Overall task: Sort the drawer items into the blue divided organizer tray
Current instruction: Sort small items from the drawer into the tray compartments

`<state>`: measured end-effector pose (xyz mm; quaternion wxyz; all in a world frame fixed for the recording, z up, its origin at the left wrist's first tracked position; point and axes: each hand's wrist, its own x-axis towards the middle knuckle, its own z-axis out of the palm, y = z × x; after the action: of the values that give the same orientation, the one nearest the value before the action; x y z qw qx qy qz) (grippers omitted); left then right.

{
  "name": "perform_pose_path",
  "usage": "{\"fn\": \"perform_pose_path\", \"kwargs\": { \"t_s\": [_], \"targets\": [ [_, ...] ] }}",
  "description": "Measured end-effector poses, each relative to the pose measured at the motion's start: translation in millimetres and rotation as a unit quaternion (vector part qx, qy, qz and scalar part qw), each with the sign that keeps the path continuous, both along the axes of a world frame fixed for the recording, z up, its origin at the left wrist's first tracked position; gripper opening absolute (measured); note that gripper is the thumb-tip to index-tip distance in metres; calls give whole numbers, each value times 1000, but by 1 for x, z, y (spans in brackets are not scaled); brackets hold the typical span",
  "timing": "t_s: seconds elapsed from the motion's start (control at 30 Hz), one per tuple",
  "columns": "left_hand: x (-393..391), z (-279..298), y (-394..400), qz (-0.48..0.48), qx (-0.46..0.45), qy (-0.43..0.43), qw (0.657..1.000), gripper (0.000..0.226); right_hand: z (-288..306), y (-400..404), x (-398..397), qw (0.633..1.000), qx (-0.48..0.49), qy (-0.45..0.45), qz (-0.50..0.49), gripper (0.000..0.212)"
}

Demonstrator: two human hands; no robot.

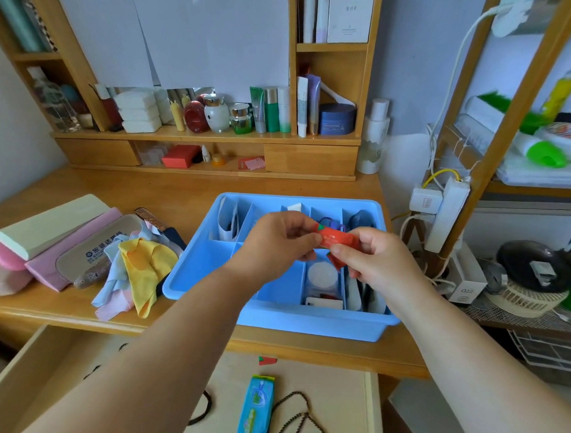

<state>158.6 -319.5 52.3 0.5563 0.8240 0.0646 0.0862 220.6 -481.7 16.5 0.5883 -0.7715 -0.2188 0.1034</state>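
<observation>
Smooth blue plastic tray (195, 279) on matt wooden desk (185, 194); red sachet (336, 240) glossy, probably foil.

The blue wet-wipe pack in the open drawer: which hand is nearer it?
Left, narrowly. The left hand is almost directly above the wet-wipe pack; the right hand is farther to its right, over the tray.

The tray (195, 282) in the middle of the frame is light blue. Above it, a packet (336, 238) is red-orange with a green end. At the left lie a pale green case (49, 226), a pink pouch (66, 255), and yellow, pale blue and pink cloths (142, 271). At the bottom, a wipes pack (256, 410) is blue with green edges. The desk (178, 188) is honey-coloured wood.
</observation>
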Motion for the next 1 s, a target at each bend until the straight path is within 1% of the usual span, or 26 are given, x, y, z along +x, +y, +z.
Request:
{"fn": "perform_pose_path", "kwargs": {
  "t_s": [0.03, 0.1, 0.17, 0.23, 0.37, 0.43, 0.47, 0.5, 0.53, 0.57, 0.6, 0.67, 0.73, 0.77, 0.8, 0.87, 0.93, 1.0],
  "targets": [
    [1, 1, 3, 28, 45, -22, 998, 14, 0, 0, 1, 1000, 7, 8, -6, 3],
    [1, 8, 11, 48, 179, -50, 981, 10, -2, -1, 2, 999, 20, 19, -25, 13],
    [-1, 14, 14, 0, 300, -17, 954, 9, -3, 0, 2, 999, 25, 18, -39, 22],
    [-2, 14, 12, -60, 387, 33, 919, 13, -4, 0, 0, 999, 21, 5, -41, 23],
    [-6, 7, -1, -112, 486, 84, 862, 14, 0, 0, -4, 997, 55, -12, -50, 18],
    [-4, 1, -10, -133, 557, 91, 815, 12, 2, 1, -5, 997, 56, -11, -53, 14],
    [-2, -2, -14, -142, 584, 92, 794, 14, 3, 1, -6, 997, 51, -11, -52, 13],
    [2, -7, -17, -150, 600, 98, 780, 18, 4, 1, -7, 998, 45, -11, -52, 12],
    [5, -10, -19, -155, 602, 107, 776, 21, 5, 0, -7, 998, 37, -10, -50, 13],
    [8, -12, -20, -154, 590, 121, 784, 22, 6, -2, -7, 998, 24, -9, -49, 13],
    [9, -14, -19, -147, 561, 132, 804, 20, 8, -3, -7, 999, 7, -11, -46, 13],
    [9, -14, -13, -131, 484, 134, 855, 15, 11, -7, -7, 999, -33, -24, -28, 13],
    [3, -15, -2, -107, 403, 94, 904, 14, 16, -8, -7, 993, -97, -60, 1, 13],
    [-2, -18, 4, -86, 353, 72, 929, 14, 19, -7, -7, 985, -144, -91, 18, 14],
    [-8, -20, 10, -65, 302, 55, 949, 14, 22, -5, -8, 971, -199, -129, 37, 15],
    [-16, -27, 17, -32, 220, 35, 974, 17, 29, 4, -10, 921, -327, -198, 82, 21],
    [-18, -35, 19, -11, 175, 15, 984, 19, 31, 17, -13, 857, -440, -234, 129, 27],
    [-17, -38, 19, -2, 161, 0, 987, 19, 28, 32, -14, 801, -519, -251, 162, 25]
  ]
}}
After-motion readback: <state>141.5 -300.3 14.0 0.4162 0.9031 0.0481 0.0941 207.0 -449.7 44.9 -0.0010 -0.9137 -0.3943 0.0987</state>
